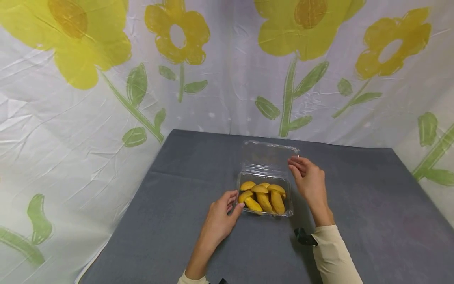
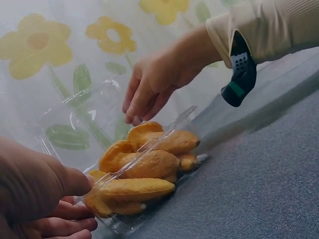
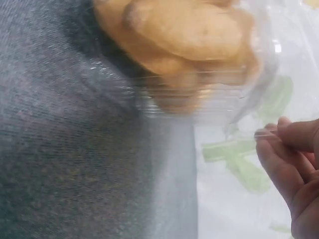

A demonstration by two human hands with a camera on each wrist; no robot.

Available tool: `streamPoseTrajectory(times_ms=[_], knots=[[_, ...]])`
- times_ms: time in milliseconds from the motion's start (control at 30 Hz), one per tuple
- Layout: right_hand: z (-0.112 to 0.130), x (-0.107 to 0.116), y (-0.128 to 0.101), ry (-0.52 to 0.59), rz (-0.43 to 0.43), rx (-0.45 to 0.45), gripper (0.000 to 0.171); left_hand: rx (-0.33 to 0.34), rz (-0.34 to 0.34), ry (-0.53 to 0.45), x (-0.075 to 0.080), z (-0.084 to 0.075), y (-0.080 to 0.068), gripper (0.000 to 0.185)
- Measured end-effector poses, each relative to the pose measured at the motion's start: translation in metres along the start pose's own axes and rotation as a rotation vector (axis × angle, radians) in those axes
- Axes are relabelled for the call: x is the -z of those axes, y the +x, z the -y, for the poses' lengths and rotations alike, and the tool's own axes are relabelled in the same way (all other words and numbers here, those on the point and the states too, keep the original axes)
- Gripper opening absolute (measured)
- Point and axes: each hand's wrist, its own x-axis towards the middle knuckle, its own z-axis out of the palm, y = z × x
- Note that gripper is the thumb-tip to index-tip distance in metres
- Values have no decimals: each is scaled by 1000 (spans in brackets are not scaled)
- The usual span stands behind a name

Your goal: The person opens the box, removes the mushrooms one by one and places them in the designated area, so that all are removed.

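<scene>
A clear plastic clamshell box (image 1: 291, 209) lies on the table, its hinged lid (image 1: 264, 152) raised at the far side. Several yellow mushrooms (image 1: 261, 197), with rounded caps and thick stems, fill its base. At the box's left side, my left hand (image 1: 221, 219) grips the wall, thumb at the rim and fingers outside, as the left wrist view shows. My right hand (image 1: 312, 183) is at the lid's right edge, thumb and fingertips pinched together on it. Motion blurs the mushrooms (image 3: 184, 30) in the right wrist view.
A dark grey cloth covers the table (image 1: 170, 221). Behind and beside it hangs a white sheet (image 1: 227, 79) printed with yellow flowers and green leaves. A black band (image 1: 304, 236) sits at the right sleeve's cuff.
</scene>
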Motion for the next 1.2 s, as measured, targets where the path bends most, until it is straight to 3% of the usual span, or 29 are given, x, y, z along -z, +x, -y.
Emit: streamPoseTrajectory(times_ms=[300,1200], knots=[[-8,-9,0,21,48,-45,34,7,0,-4,0,2,-1,44],[-19,-10,4,28,215,-130,52,4,23,-21,0,1,0,46]])
